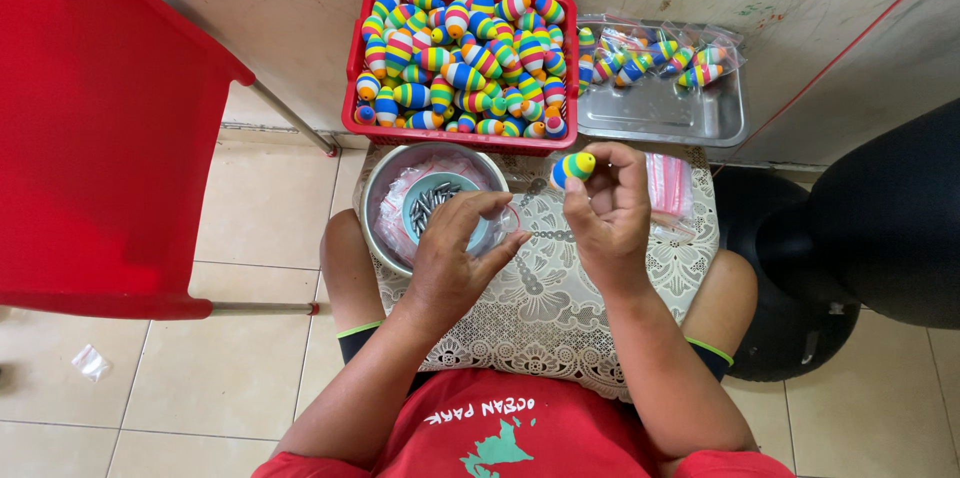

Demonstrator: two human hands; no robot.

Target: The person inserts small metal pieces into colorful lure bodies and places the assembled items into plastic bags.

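Note:
My right hand (608, 210) pinches a small egg-shaped toy with yellow, green, blue and white stripes (573, 168) above a lace-covered lap board (545, 303). My left hand (455, 253) hovers over a metal bowl (385, 188), fingers bent, reaching at a small teal cup of grey metal pins (432, 200) inside it. Whether those fingers hold a pin is hidden. A red basket (352, 108) heaped with the same striped toys sits just beyond the bowl.
A metal tray (660, 113) with bagged striped toys (655, 56) lies right of the basket. A stack of pink-edged plastic bags (668, 183) rests on the lace cloth. A red chair (95, 128) stands at left, a black rounded object (860, 228) at right.

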